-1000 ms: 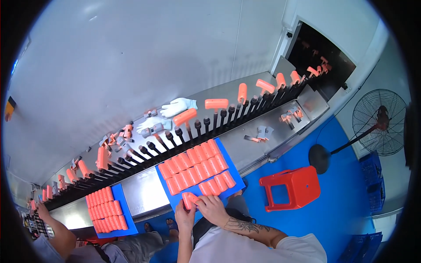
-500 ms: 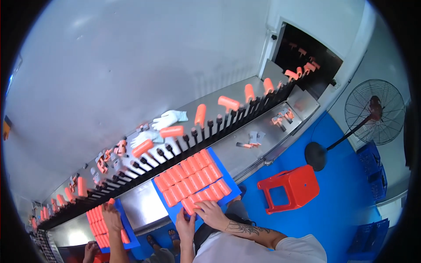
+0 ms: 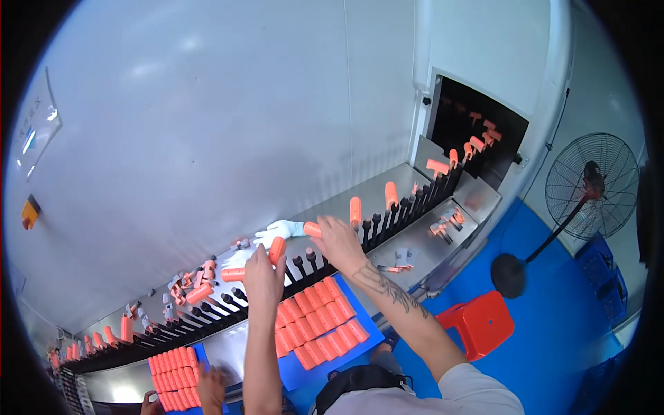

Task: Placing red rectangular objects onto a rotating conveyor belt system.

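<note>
Wall (image 3: 228, 138): pale grey, rising beyond my fingers (image 3: 330, 229).
Floor (image 3: 546, 328): blue, to the right of my fingers and below them.
Bench (image 3: 229, 342): metal, running beneath my fingers and out to both sides.
Opening (image 3: 508, 131): dark, off to the right and beyond my fingers.
Fan (image 3: 593, 185): dark cage on a stand, well right of my fingers.
Stool (image 3: 490, 321): red, right of my fingers and nearer my body.
Posts (image 3: 375, 227): black, in a long row passing under my fingers.
Board (image 3: 294, 366): blue, nearer me than my fingers, bearing orange rows (image 3: 315, 324).
Co-worker's hand (image 3: 211, 384): blurred, left of my fingers and nearer me, beside a second orange set (image 3: 176, 377).
Left hand (image 3: 263, 280): fingers narrow, just beside a tilted orange piece (image 3: 277, 250); I cannot tell whether they grip it.
Right hand (image 3: 339, 243): fingers bent over the end of a half-hidden orange piece (image 3: 312, 229); pinching or only touching, I cannot tell.
Glove (image 3: 282, 232): white, between my two hands, just beyond the fingertips.
Level orange piece (image 3: 233, 274): just left of my left fingers.
</note>
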A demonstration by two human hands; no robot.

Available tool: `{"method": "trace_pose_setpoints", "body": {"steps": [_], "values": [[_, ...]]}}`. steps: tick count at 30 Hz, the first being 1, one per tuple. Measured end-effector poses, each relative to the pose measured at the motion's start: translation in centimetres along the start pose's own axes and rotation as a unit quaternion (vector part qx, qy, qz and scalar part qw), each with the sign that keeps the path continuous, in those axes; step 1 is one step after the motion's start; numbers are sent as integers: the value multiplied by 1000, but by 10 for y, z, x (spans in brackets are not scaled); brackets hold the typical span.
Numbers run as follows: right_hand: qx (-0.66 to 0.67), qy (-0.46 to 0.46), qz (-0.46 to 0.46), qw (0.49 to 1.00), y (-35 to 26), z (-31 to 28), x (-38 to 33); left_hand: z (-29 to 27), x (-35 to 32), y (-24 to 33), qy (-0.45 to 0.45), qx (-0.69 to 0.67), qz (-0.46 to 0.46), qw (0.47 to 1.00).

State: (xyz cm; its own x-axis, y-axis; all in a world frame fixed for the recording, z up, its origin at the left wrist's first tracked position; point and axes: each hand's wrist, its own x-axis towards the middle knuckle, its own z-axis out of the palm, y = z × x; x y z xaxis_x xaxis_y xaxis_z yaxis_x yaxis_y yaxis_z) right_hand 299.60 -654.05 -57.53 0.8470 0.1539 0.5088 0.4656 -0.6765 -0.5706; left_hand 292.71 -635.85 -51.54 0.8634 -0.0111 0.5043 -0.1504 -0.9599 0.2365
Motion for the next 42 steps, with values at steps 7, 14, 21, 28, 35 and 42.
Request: {"method": "trace_pose_setpoints", "body": {"steps": [7, 14, 21, 28, 35, 42], "values": [[-5, -120, -71, 990, 14, 6, 40, 24, 42, -13, -184, 162, -56, 968], [269, -205, 138, 931, 47, -60, 70, -16, -4, 55, 113, 116, 55, 985], [547, -249, 194, 776, 102, -83, -162, 29, -168, 99, -23, -92, -280, 955], [329, -104, 309, 886, 162, -104, -252, 76, -242, 141, -119, -29, -395, 910], [226, -222, -21, 948, 109, -101, -244, 118, -235, 180, -123, -1, -397, 909], [91, -234, -116, 961, 128, -83, -235, 156, -232, 210, -71, -9, -400, 914]]}}
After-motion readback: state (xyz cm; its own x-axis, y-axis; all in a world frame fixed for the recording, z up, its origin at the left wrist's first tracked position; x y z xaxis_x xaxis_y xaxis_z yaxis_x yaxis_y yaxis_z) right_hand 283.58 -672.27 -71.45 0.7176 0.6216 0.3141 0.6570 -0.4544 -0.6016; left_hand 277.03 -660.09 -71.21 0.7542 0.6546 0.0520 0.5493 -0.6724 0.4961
